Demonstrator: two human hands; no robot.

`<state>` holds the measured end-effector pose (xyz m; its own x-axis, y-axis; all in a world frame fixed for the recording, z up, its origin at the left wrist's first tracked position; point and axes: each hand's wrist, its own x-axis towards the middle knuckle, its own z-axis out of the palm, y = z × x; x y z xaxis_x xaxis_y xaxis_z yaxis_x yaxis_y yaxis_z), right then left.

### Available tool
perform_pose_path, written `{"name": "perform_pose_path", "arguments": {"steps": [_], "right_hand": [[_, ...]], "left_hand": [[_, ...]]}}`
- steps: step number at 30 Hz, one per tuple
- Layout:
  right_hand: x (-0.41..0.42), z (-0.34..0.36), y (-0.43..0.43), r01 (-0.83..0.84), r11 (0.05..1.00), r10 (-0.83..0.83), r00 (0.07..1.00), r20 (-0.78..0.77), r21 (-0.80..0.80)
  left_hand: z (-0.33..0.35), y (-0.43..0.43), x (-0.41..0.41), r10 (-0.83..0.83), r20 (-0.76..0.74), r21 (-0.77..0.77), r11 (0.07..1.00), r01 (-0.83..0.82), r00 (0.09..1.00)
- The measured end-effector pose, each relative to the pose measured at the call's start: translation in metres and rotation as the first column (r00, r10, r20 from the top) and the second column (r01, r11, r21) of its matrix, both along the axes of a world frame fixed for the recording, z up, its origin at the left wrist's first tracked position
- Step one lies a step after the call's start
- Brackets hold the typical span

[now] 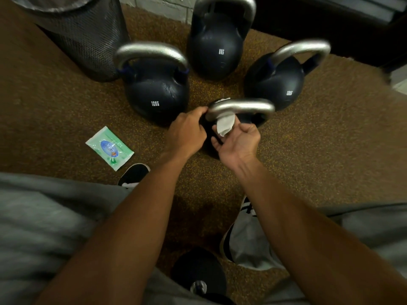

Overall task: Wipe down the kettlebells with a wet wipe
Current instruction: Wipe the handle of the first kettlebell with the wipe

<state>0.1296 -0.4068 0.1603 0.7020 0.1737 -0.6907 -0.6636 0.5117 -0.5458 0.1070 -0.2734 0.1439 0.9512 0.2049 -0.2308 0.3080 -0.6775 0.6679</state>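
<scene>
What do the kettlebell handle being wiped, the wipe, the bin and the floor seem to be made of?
Handle: bare metal, likely steel; dull silver sheen. Wipe: thin white nonwoven cloth, probably; it drapes limply. Bin: black wire mesh, visibly perforated. Floor: likely rubber matting; brown with yellow flecks.

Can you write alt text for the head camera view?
A person's right hand holds a white wet wipe draped over the steel handle of the nearest kettlebell, while the left hand grips that handle's end. Three more kettlebells stand behind; a wipe packet lies on the floor nearby.
</scene>
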Motion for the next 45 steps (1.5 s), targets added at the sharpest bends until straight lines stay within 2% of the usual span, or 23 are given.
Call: {"name": "perform_pose_path", "arguments": {"steps": [2,4,8,12,21,25,29,34,37,39,41,43,44,45], "right_hand": [[0.009,0.001,0.008,0.03,0.999,-0.03,0.999,-0.02,0.028],[0.011,0.004,0.01,0.04,0.999,-0.039,0.999,-0.034,0.026],[-0.005,0.005,-0.003,0.034,0.997,-0.032,0.999,-0.035,0.076],[0.005,0.009,0.005,0.068,0.992,-0.062,0.996,-0.057,0.104],[-0.016,0.014,-0.009,0.011,0.989,-0.005,0.999,-0.041,0.146],[-0.021,0.031,0.005,-0.108,0.994,0.108,0.994,0.034,0.021],[-0.021,0.038,0.01,-0.127,0.977,0.135,0.99,0.033,-0.172],[-0.024,0.038,0.014,-0.217,0.93,0.25,0.965,0.077,-0.298],[-0.024,0.042,0.013,-0.234,0.919,0.263,0.963,0.054,-0.317],[-0.023,0.046,0.01,-0.242,0.903,0.266,0.964,0.019,-0.355],[-0.022,0.05,0.005,-0.301,0.835,0.329,0.944,-0.02,-0.461],[-0.02,0.054,0.0,-0.331,0.684,0.42,0.907,-0.021,-0.65],[-0.019,0.056,-0.003,-0.291,0.546,0.487,0.873,0.015,-0.786],[-0.018,0.057,-0.007,-0.193,0.355,0.595,0.801,0.061,-0.915]], "left_hand": [[0.001,-0.003,-0.005,-0.037,0.002,0.034,0.999,0.037,0.999],[-0.001,-0.004,-0.008,-0.057,0.005,0.002,0.998,0.057,0.998],[-0.006,-0.002,-0.007,-0.009,-0.025,-0.079,0.997,0.007,1.0],[-0.008,0.0,-0.006,0.004,-0.029,-0.084,0.996,-0.007,1.0],[-0.005,0.004,-0.008,-0.014,-0.033,-0.094,0.996,0.011,0.999],[-0.003,0.004,-0.007,-0.034,-0.047,-0.092,0.995,0.03,0.998],[0.005,0.007,-0.009,-0.065,-0.011,-0.023,0.998,0.064,0.998],[0.014,0.01,-0.023,0.03,0.162,-0.238,0.971,0.01,0.986],[0.014,0.008,-0.023,-0.018,0.241,-0.158,0.986,0.057,0.97],[0.016,0.005,-0.017,0.012,0.27,-0.097,0.995,0.015,0.963],[0.02,0.004,-0.01,0.131,0.274,-0.149,0.985,-0.092,0.953],[0.025,0.005,-0.002,0.247,0.247,-0.22,0.956,-0.194,0.937],[0.026,0.006,0.003,0.275,0.23,-0.23,0.947,-0.222,0.934],[0.028,0.008,0.008,0.282,0.208,-0.219,0.947,-0.237,0.936]]}}
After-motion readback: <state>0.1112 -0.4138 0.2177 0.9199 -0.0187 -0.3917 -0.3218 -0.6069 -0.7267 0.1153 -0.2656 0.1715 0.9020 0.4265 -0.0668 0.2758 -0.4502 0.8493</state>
